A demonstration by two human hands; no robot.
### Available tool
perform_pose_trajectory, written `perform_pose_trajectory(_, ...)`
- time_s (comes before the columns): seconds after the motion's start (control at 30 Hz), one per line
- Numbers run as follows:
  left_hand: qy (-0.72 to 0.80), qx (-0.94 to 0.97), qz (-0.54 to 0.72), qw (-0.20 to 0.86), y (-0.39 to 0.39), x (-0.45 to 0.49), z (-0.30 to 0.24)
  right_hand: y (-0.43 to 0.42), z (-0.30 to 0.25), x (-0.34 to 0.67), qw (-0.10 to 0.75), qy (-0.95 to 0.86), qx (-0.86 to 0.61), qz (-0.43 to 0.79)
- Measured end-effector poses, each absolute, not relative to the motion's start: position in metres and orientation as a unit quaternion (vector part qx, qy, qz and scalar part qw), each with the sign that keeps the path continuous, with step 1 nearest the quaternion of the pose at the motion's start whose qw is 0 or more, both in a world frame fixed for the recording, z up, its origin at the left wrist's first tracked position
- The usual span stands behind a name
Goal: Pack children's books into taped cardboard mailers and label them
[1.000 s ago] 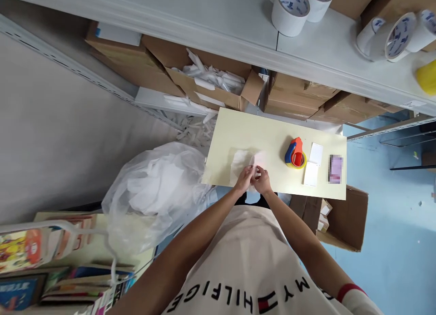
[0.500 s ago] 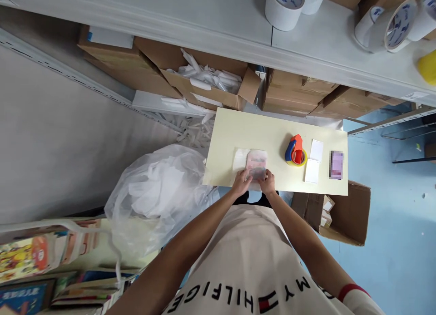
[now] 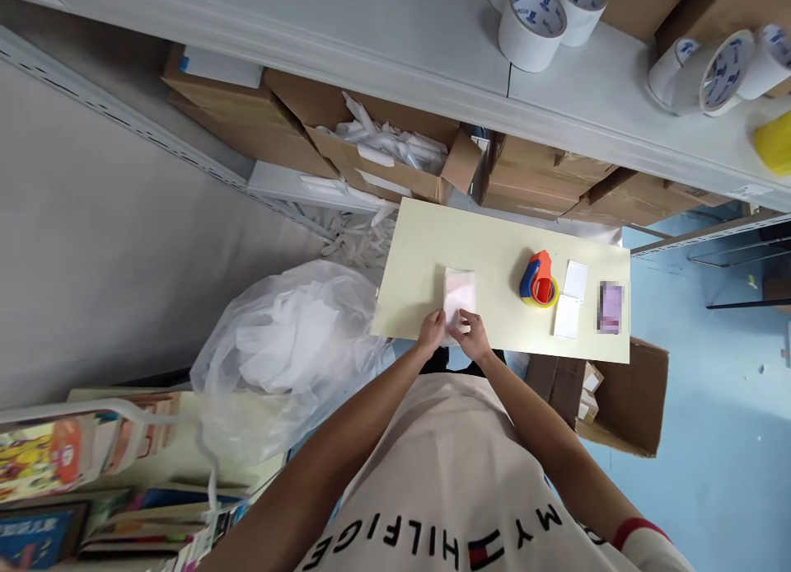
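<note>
A small flat packet, pinkish under a thin whitish wrap, lies on the pale yellow table near its front edge. My left hand is closed at the packet's lower left edge. Over the lower right part, my right hand has its fingers bent together on the wrap. What exactly is inside the wrap cannot be made out. To the right stands a red and blue tape dispenser with a yellow roll.
Two white cards and a blurred purple item lie at the table's right. An open carton stands below that end. A clear bag sits left. Tape rolls stand on the shelf above.
The white wrap that lay spread to the left is now folded over the packet, covering its pink and grey face. My right hand has moved left onto it.
</note>
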State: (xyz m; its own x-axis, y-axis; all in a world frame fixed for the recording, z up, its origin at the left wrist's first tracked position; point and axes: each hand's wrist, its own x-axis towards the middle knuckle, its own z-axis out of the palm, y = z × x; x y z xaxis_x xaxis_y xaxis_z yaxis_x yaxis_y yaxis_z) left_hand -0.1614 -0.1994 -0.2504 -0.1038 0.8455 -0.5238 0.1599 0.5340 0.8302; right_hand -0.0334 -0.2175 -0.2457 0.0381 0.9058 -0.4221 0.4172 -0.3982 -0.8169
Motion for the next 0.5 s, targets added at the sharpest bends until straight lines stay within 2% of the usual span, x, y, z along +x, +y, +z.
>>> perform_pose_trajectory(0.23,0.682,0.399,0.302,0.534,-0.205,-0.184,-0.263,-0.227,-0.256,-0.015,0.221,-0.461,-0.731,0.452)
perform_pose_trajectory(0.5,0.684,0.385,0.307,0.538,-0.226,-0.183,-0.268,-0.219,-0.263,-0.011,0.262,-0.388,-0.739,0.485)
